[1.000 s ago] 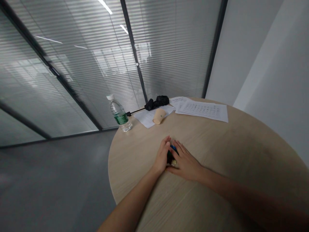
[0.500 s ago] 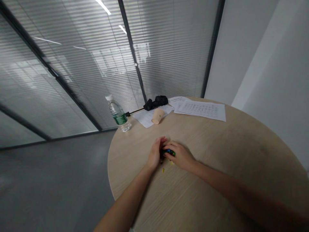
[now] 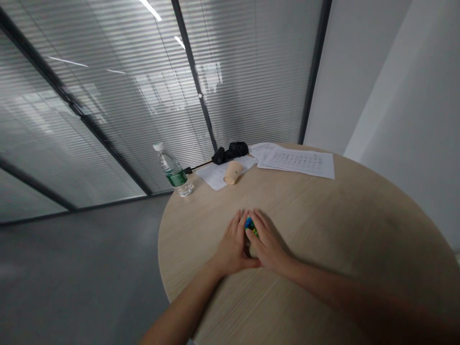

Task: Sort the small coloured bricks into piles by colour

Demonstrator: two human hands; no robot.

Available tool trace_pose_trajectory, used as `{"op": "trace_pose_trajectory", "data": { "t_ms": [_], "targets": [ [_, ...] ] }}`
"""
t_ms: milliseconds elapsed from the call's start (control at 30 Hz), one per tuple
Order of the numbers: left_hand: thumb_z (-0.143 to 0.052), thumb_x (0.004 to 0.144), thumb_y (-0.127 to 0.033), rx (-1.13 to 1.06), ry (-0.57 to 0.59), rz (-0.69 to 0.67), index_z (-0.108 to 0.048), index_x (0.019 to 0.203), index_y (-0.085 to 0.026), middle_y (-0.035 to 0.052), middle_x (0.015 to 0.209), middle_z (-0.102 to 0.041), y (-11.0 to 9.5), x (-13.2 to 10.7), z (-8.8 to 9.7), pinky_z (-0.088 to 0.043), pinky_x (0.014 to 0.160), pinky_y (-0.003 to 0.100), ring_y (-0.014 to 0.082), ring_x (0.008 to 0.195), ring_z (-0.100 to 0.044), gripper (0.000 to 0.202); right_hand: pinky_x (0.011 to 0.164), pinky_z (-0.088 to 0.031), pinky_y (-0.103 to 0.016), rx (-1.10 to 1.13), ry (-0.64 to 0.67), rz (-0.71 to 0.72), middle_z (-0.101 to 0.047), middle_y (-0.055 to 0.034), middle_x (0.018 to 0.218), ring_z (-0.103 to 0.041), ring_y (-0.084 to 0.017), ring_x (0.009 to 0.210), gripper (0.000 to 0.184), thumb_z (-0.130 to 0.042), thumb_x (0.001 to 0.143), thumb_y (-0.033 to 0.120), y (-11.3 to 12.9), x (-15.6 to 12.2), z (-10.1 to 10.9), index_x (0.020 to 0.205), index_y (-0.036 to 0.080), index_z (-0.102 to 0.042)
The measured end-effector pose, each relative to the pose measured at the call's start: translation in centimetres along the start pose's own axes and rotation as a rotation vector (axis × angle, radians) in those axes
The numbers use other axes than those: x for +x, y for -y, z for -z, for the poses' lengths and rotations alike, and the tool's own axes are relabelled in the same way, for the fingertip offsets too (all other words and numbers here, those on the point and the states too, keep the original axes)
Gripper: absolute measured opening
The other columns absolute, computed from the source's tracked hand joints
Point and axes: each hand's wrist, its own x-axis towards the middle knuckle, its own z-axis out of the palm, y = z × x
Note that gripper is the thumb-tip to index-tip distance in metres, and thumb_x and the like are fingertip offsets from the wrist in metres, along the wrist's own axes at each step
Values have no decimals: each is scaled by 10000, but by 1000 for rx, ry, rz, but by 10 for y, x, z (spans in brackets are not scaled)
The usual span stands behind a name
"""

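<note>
Left hand [image 3: 233, 248] and right hand [image 3: 270, 243] cupped together, grip pressed around a small blue-and-green object [image 3: 250, 226], over the round wooden counter [image 3: 334, 230], well apart from a tipped paper cup [image 3: 233, 172]

The light is dim and cool, with pale daylight glowing through the slatted blinds [image 3: 108, 96] and white streaks of ceiling lamps glaring on the glass partition [image 3: 251, 62]. A soft shadow darkens the desk [image 3: 359, 230], and the right forearm [image 3: 362, 302] falls nearly black at the lower edge. The left hand [image 3: 233, 250] and right hand [image 3: 269, 244] look slightly soft. Wide-angle distortion bends the straight frames toward the edges.
</note>
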Motion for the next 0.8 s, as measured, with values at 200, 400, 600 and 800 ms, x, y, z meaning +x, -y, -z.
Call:
{"op": "trace_pose_trajectory", "data": {
  "t_ms": [200,400,600,800],
  "targets": [
    [-698,517,-703,60,-42,52,-90,1436,-104,257,1456,-224,2,3,-5,-255,1072,561,383,1354,-206,1255,991,-430,-393,187,-123,-117,-540,-115,1311,-502,-207,1203,484,-258,923,400,8,22,-14,1290,177,-480],
    [-663,548,-725,78,-3,85,-224,1409,-98,246,1427,-299,0,13,-1,-262,1066,562,386,1324,-276,1152,1062,-332,-419,102,-108,-116,-513,-103,1344,-437,-208,1260,487,-265,910,390,-7,26,18,1269,165,-506],
    [-688,661,-512,53,-58,64,-263,1387,-106,215,1370,-394,6,20,-3,-313,1045,532,350,1263,-376,935,1099,-197,-499,-81,31,-73,-469,-178,1370,-391,-275,1293,541,-351,902,427,-3,33,5,1316,95,-454],
    [-627,728,-374,31,-96,64,-185,1406,-140,196,1389,-364,15,12,3,-317,1045,523,318,1277,-365,843,1061,-309,-439,-164,113,-18,-498,-163,1350,-435,-243,1268,511,-298,943,397,9,37,-15,1354,116,-415]
  ]
}}
